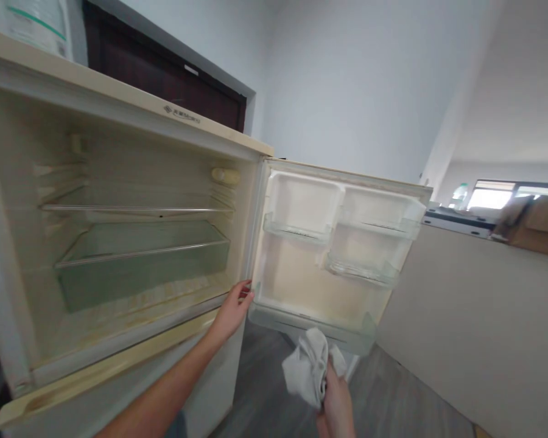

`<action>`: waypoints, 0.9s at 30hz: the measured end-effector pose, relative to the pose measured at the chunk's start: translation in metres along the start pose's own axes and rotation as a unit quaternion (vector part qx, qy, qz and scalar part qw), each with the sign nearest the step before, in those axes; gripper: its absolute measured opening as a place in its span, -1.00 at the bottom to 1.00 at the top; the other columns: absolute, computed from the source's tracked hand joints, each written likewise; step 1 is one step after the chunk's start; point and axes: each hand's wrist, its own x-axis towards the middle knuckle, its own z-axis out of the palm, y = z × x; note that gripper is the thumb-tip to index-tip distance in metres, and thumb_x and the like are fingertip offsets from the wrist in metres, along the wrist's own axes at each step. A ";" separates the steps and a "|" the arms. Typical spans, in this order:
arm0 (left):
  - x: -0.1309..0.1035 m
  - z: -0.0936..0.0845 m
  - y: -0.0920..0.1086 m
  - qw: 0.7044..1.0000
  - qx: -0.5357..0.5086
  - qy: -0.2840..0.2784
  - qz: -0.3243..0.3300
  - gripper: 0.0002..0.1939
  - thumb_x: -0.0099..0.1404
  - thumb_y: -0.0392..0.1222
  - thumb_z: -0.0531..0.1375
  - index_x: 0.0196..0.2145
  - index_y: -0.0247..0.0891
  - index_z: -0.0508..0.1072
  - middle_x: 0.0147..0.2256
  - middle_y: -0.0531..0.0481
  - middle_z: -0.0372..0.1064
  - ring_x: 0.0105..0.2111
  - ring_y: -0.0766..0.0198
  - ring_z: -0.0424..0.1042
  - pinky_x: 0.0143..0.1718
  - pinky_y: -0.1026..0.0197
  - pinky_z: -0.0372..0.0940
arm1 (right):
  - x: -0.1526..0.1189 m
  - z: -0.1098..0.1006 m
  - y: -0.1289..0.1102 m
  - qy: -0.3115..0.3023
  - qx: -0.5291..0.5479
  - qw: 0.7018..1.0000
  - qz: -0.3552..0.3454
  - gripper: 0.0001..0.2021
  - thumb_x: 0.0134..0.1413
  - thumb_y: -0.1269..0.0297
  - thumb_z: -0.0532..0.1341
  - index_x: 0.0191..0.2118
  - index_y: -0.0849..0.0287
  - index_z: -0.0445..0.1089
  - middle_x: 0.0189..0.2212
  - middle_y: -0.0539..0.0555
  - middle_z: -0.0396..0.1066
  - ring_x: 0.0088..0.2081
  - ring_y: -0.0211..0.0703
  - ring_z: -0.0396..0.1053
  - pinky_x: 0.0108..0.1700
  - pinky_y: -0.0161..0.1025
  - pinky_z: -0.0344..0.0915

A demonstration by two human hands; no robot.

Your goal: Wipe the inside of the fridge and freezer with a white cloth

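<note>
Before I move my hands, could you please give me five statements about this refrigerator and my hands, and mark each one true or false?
1. The right hand holds a pale cloth. True.
2. The refrigerator door is closed. False: it stands open.
3. The left hand is near the lower part of the door's hinge side. True.
4. The upper shelf lies below the greenish drawer. False: the shelf is above it.
5. Bottles fill the clear door bins. False: no bottle shows in them.
</note>
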 end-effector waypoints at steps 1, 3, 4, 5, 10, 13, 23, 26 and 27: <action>0.000 -0.001 0.001 1.000 -0.002 0.004 0.014 -0.30 0.48 0.31 0.29 0.33 -0.24 0.57 0.11 -0.28 0.61 0.08 -0.08 0.66 0.16 -0.15 0.60 | 0.000 0.017 -0.019 0.015 0.016 0.999 -0.028 -0.42 0.10 -0.40 0.47 0.06 -0.13 0.71 -0.08 0.10 0.81 0.02 0.27 0.80 -0.05 0.16 0.78; 0.004 -0.002 0.007 0.999 -0.001 0.013 0.042 -0.34 0.49 0.19 0.32 0.38 -0.23 0.55 0.20 -0.32 0.58 0.16 -0.09 0.63 0.23 -0.18 0.58 | 0.007 0.056 -0.057 0.010 0.042 0.995 -0.092 -0.44 0.13 -0.36 0.49 0.08 -0.11 0.68 -0.02 0.09 0.80 0.05 0.17 0.78 0.01 0.07 0.77; 0.008 -0.003 0.013 0.998 0.001 0.020 0.056 -0.35 0.50 0.12 0.32 0.41 -0.23 0.53 0.23 -0.33 0.56 0.19 -0.10 0.61 0.26 -0.19 0.57 | 0.015 0.077 -0.073 -0.003 0.054 0.991 -0.123 -0.46 0.18 -0.34 0.48 0.09 -0.09 0.66 -0.01 0.09 0.79 0.05 0.11 0.77 0.04 0.04 0.75; 0.013 -0.003 0.021 0.997 0.002 0.027 0.070 -0.35 0.50 0.06 0.32 0.45 -0.22 0.51 0.26 -0.34 0.54 0.22 -0.10 0.59 0.28 -0.21 0.56 | 0.026 0.098 -0.088 -0.010 0.062 0.987 -0.149 -0.46 0.22 -0.35 0.45 0.08 -0.07 0.64 -0.01 0.10 0.78 0.04 0.08 0.76 0.05 0.02 0.74; 0.047 0.000 0.069 0.988 -0.003 0.048 0.146 -0.33 0.56 -0.14 0.29 0.56 -0.14 0.43 0.33 -0.33 0.48 0.25 -0.07 0.57 0.29 -0.19 0.58 | 0.090 0.205 -0.135 0.016 0.018 0.971 -0.239 -0.44 0.30 -0.34 0.29 0.05 0.07 0.51 -0.04 0.23 0.73 -0.03 0.04 0.70 -0.09 -0.11 0.62; 0.064 0.002 0.094 0.983 0.011 0.034 0.181 -0.33 0.58 -0.20 0.26 0.59 -0.09 0.40 0.33 -0.30 0.47 0.26 -0.05 0.58 0.26 -0.13 0.60 | 0.114 0.252 -0.143 0.001 -0.075 0.958 -0.278 -0.48 0.42 -0.29 0.14 0.00 0.10 0.45 -0.04 0.30 0.70 -0.03 0.07 0.67 -0.03 -0.08 0.59; 0.069 0.004 0.091 0.974 0.046 0.011 0.219 -0.05 0.40 -0.41 0.24 0.68 -0.09 0.23 0.32 -0.27 0.44 0.28 -0.04 0.54 0.38 -0.13 0.51 | 0.126 0.225 -0.097 -0.190 -0.397 0.841 -0.315 -0.62 0.44 0.32 0.14 0.26 0.14 0.50 0.22 0.31 0.68 0.19 0.05 0.62 0.30 -0.14 0.47; 0.069 0.003 0.086 0.973 0.052 0.005 0.223 -0.02 0.41 -0.39 0.23 0.71 -0.04 0.18 0.33 -0.26 0.43 0.25 -0.03 0.53 0.32 -0.11 0.56 | 0.127 0.195 -0.100 -0.278 -0.566 0.727 -0.272 -0.60 0.34 0.43 0.26 0.22 0.09 0.59 0.19 0.23 0.73 0.14 0.06 0.65 0.20 -0.19 0.46; 0.069 0.004 0.085 0.973 0.055 0.007 0.225 -0.02 0.41 -0.39 0.23 0.71 -0.04 0.17 0.34 -0.26 0.42 0.26 -0.03 0.52 0.32 -0.11 0.56 | 0.126 0.187 -0.103 -0.300 -0.617 0.676 -0.267 -0.62 0.30 0.44 0.31 0.18 0.07 0.63 0.14 0.21 0.75 0.12 0.07 0.66 0.16 -0.19 0.46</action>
